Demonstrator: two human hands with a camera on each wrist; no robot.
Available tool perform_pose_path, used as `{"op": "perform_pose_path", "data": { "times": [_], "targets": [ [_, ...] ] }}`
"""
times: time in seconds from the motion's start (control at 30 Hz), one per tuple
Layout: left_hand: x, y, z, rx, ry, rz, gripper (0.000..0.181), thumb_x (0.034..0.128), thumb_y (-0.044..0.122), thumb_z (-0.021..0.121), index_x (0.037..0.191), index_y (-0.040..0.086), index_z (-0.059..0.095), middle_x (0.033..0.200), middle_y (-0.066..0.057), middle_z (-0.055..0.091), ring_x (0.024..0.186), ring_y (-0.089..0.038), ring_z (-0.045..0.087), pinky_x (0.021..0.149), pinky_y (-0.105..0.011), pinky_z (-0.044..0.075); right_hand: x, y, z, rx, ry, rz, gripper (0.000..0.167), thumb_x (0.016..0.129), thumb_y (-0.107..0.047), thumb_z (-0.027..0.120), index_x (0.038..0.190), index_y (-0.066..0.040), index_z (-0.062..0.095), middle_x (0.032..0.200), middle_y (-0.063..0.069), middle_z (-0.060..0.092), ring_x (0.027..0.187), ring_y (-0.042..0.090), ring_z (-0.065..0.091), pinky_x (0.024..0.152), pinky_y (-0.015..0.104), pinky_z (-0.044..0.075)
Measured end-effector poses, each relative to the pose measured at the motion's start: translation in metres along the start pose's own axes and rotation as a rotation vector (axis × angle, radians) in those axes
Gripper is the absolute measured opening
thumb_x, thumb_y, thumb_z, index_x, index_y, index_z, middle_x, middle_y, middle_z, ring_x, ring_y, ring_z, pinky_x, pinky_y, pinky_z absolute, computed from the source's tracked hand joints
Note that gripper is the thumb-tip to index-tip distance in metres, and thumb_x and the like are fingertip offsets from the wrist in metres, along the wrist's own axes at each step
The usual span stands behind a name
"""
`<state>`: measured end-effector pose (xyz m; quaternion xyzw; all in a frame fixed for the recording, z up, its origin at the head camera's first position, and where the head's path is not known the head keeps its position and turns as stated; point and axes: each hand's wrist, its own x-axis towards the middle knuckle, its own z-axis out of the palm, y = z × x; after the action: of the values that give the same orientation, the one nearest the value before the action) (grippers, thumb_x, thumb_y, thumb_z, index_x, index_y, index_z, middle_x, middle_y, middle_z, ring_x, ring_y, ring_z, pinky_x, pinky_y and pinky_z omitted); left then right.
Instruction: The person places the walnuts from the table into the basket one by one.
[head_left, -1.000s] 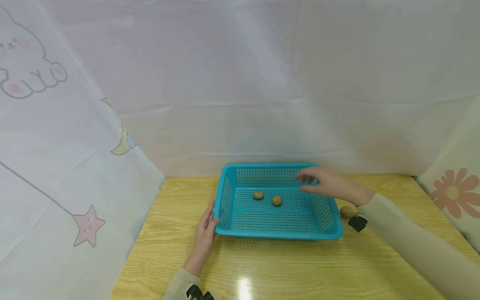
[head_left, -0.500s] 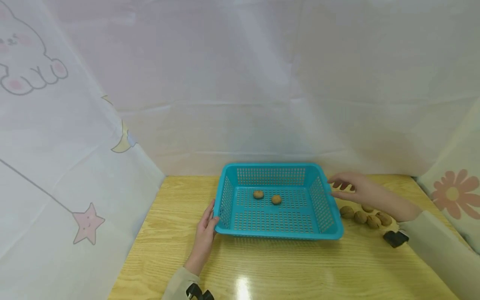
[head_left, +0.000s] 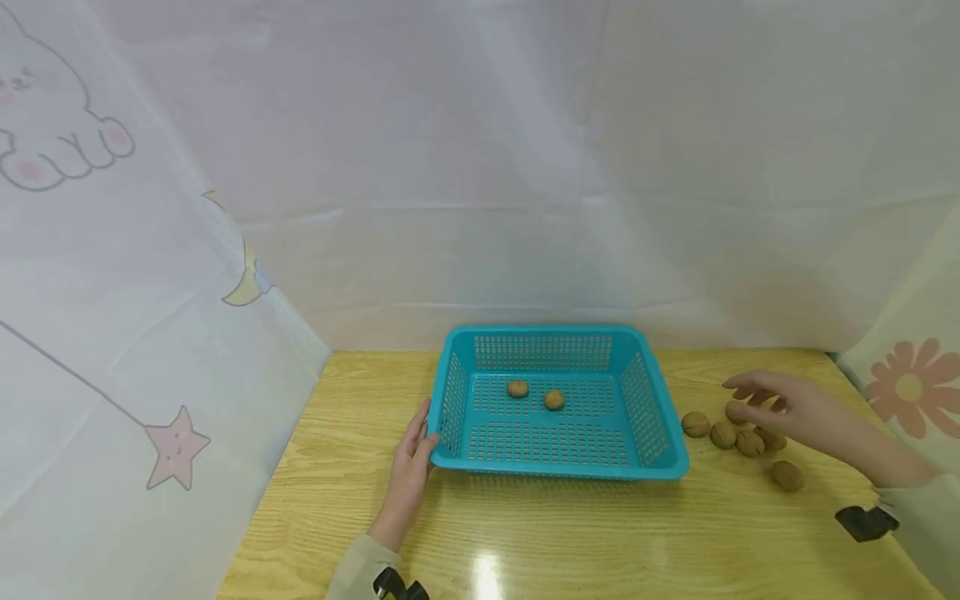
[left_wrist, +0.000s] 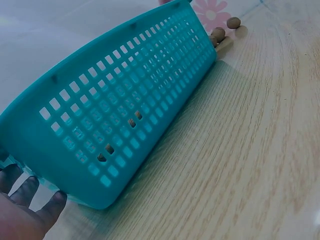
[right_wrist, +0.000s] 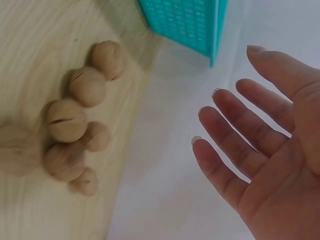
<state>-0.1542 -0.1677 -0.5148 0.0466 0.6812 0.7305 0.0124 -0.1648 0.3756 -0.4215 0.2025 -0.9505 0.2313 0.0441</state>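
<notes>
A blue-green plastic basket stands on the wooden table, with two walnuts lying apart on its floor. My left hand holds the basket's left side, thumb at the rim; in the left wrist view its fingers touch the basket wall. To the right of the basket several walnuts lie in a group on the table. Over that group is my right hand, and the right wrist view shows its palm empty and its fingers spread, beside the walnuts.
Behind the table hangs a pale cloth with a printed star on the left and a flower on the right. One walnut lies a little nearer the front than the others. Black wrist cameras are strapped to both sleeves.
My right hand has moved right, from above the basket to above the loose walnuts, uncovering more of them. My left hand and the basket look unchanged.
</notes>
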Motion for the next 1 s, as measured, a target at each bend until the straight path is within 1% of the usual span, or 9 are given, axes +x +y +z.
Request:
{"op": "perform_pose_path", "data": {
  "times": [0.13,0.23,0.27,0.4,0.47,0.6,0.8,0.9,1.0],
  "targets": [
    [0.000,0.000,0.000,0.003,-0.005,0.008,0.062,0.1106,0.015,0.044,0.167,0.006,0.019,0.170,-0.018,0.022,0.153,-0.039,0.029,0.114,-0.042,0.045,-0.016,0.018,0.002,-0.014,0.011,0.026,0.029,0.095,-0.016,0.076,0.122,-0.004,0.070,0.106,0.007,0.071,0.085,-0.009,0.057,0.062,0.025,0.053],
    [0.000,0.000,0.000,-0.002,-0.006,0.007,0.062,0.1107,0.015,0.044,0.167,0.005,0.018,0.171,-0.018,0.021,0.153,-0.040,0.029,0.115,-0.044,0.044,-0.025,0.032,0.007,-0.018,0.009,0.055,0.030,0.095,-0.015,0.077,0.121,-0.003,0.070,0.106,0.010,0.072,0.084,-0.011,0.055,0.061,0.025,0.053],
    [0.000,0.000,0.000,-0.004,-0.004,0.001,0.062,0.1108,0.016,0.044,0.167,0.006,0.018,0.171,-0.018,0.021,0.153,-0.040,0.029,0.115,-0.044,0.044,-0.028,0.037,0.008,-0.025,0.015,0.061,0.030,0.094,-0.014,0.077,0.121,-0.002,0.071,0.107,0.012,0.072,0.084,-0.012,0.055,0.061,0.025,0.053],
    [0.000,0.000,0.000,-0.004,-0.001,-0.003,0.062,0.1107,0.016,0.044,0.167,0.006,0.019,0.171,-0.017,0.021,0.153,-0.039,0.029,0.115,-0.044,0.044,-0.039,0.057,0.016,-0.037,-0.014,0.115,0.033,0.096,-0.016,0.076,0.124,-0.001,0.070,0.115,0.019,0.071,0.083,-0.010,0.056,0.063,0.025,0.054],
    [0.000,0.000,0.000,-0.005,0.000,-0.002,0.062,0.1106,0.016,0.044,0.167,0.006,0.019,0.171,-0.017,0.021,0.153,-0.039,0.029,0.114,-0.043,0.045,-0.043,0.064,0.019,-0.030,-0.048,0.155,0.035,0.098,-0.019,0.074,0.126,0.001,0.069,0.120,0.024,0.069,0.083,-0.005,0.059,0.062,0.026,0.054],
    [-0.001,-0.001,0.000,-0.011,0.003,-0.005,0.062,0.1101,0.015,0.044,0.167,0.006,0.020,0.171,-0.017,0.022,0.153,-0.039,0.029,0.114,-0.046,0.044,-0.047,0.073,0.023,0.002,-0.126,0.225,0.042,0.102,-0.025,0.069,0.132,0.005,0.064,0.128,0.033,0.062,0.083,0.010,0.064,0.063,0.031,0.055],
    [-0.001,0.000,0.000,-0.008,0.000,-0.002,0.062,0.1104,0.015,0.044,0.167,0.007,0.020,0.170,-0.018,0.022,0.153,-0.040,0.030,0.114,-0.048,0.044,-0.048,0.080,0.029,0.000,-0.134,0.240,0.046,0.101,-0.023,0.069,0.133,0.009,0.061,0.119,0.032,0.064,0.086,0.024,0.066,0.064,0.036,0.056],
    [-0.001,0.000,0.000,-0.008,0.001,-0.004,0.062,0.1104,0.015,0.044,0.167,0.007,0.020,0.170,-0.018,0.022,0.153,-0.040,0.030,0.114,-0.047,0.045,-0.048,0.082,0.033,0.011,-0.142,0.243,0.044,0.101,-0.020,0.070,0.132,0.011,0.062,0.115,0.031,0.065,0.087,0.028,0.066,0.064,0.033,0.055],
    [0.000,0.000,0.001,-0.009,0.004,-0.008,0.062,0.1102,0.015,0.044,0.167,0.008,0.020,0.170,-0.018,0.023,0.153,-0.039,0.031,0.114,-0.047,0.045,-0.046,0.084,0.036,0.013,-0.155,0.246,0.042,0.100,-0.018,0.070,0.130,0.011,0.063,0.114,0.029,0.066,0.086,0.027,0.066,0.064,0.031,0.055]
  ]
}}
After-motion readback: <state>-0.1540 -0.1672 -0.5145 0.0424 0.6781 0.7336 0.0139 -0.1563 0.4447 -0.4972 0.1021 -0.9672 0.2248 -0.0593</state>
